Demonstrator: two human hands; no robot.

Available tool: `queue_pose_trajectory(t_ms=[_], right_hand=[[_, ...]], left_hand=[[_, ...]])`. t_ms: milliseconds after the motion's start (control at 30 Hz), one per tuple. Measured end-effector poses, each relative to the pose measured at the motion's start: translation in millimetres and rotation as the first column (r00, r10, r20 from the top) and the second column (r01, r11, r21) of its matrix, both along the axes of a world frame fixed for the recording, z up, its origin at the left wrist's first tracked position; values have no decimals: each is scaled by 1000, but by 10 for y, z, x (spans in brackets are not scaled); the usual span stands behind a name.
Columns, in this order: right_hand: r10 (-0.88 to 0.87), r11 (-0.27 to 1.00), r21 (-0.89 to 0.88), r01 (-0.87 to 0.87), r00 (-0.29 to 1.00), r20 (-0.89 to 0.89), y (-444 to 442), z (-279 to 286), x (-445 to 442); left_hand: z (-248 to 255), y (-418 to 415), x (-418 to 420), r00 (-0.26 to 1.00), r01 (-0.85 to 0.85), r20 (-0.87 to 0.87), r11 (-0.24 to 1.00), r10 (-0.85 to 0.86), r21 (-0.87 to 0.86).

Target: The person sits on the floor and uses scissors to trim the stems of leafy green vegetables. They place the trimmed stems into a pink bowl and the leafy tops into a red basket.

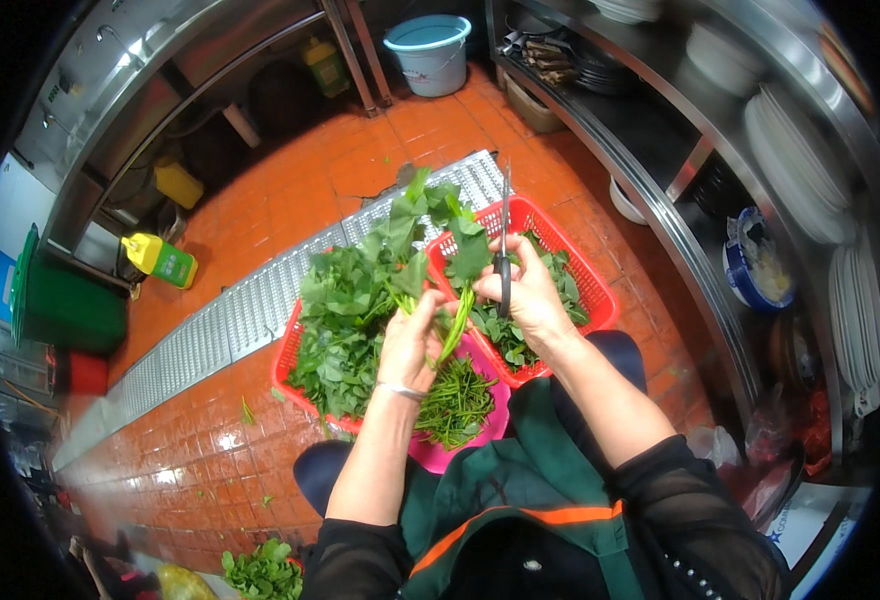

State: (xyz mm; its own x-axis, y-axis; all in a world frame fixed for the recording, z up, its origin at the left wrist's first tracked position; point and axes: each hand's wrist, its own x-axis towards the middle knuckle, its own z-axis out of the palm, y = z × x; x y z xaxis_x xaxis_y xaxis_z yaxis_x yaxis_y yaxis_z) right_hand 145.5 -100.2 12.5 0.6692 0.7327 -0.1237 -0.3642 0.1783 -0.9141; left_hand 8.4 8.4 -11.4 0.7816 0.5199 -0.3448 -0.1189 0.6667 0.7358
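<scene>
My left hand (408, 345) grips a bunch of leafy green stems (461, 322), their large leaves pointing away from me. In my right hand (536, 304) is a pair of dark-handled scissors (505, 259), blades pointing up and away. The right fingertips are beside the bunch; whether they pinch a stem I cannot tell. Below the hands, a pink basin (426, 457) holds short cut stems (456, 405). To the left, a red plastic basket (282, 367) is heaped with leafy greens (338, 322). On the right, another red basket (599, 296) contains loose leaves (511, 330).
A metal drain grating (260, 307) crosses the wet tiled floor. Steel shelving (657, 195) with stacked plates (792, 165) stands at right. A yellow jug (160, 260), green bin (72, 296) and blue bucket (431, 64) stand farther off. More greens (263, 571) lie at lower left.
</scene>
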Motion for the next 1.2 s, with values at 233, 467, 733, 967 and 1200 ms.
queue_pose_trajectory(t_ms=[233, 467, 733, 967, 1200], right_hand=[[-12, 997, 81, 13, 1000, -10, 0, 81, -1], [23, 999, 35, -24, 1000, 4, 19, 61, -37], [-21, 995, -98, 27, 998, 67, 48, 17, -18], [-146, 989, 1, 146, 989, 21, 45, -79, 39], [-258, 966, 6, 258, 965, 53, 14, 6, 159]], left_hand=[[36, -26, -19, 962, 256, 148, 948, -230, -187], [78, -80, 8, 999, 38, -31, 993, -34, 109], [67, -168, 42, 995, -5, -94, 956, 35, 295], [112, -30, 45, 996, -81, 40, 996, 80, 29], [92, -24, 78, 998, -48, 40, 997, 46, 54]])
